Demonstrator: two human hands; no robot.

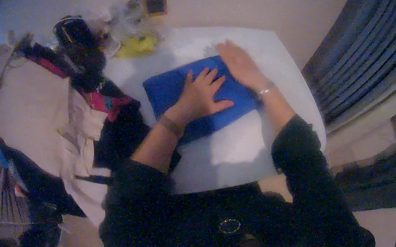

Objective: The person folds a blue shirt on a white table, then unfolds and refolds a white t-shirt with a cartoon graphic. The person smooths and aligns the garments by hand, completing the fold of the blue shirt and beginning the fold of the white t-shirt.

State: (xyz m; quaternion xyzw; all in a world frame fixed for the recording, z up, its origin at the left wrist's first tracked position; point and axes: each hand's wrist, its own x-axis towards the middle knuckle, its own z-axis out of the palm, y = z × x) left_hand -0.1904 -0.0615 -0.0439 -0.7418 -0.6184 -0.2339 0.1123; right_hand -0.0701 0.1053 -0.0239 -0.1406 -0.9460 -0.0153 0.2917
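A blue rectangular piece, apparently folded cloth (pixel 170 88), lies flat on a white table (pixel 235 156). My left hand (pixel 203 95) rests palm down over its middle with the fingers spread. Along the right edge of the blue piece lies my right hand (pixel 241 63), its fingers pointing to the far side and held close together. Neither hand is closed around anything. The picture is dim and blurred, so the blue piece's material is not certain.
Dark and pink cloths (pixel 112 102) lie at the table's left side, beside a large beige cloth-like surface (pixel 29 100). A yellow item (pixel 137 45) sits at the far left corner near a dark bundle (pixel 78 41). A dark pleated curtain (pixel 368 40) hangs at the right.
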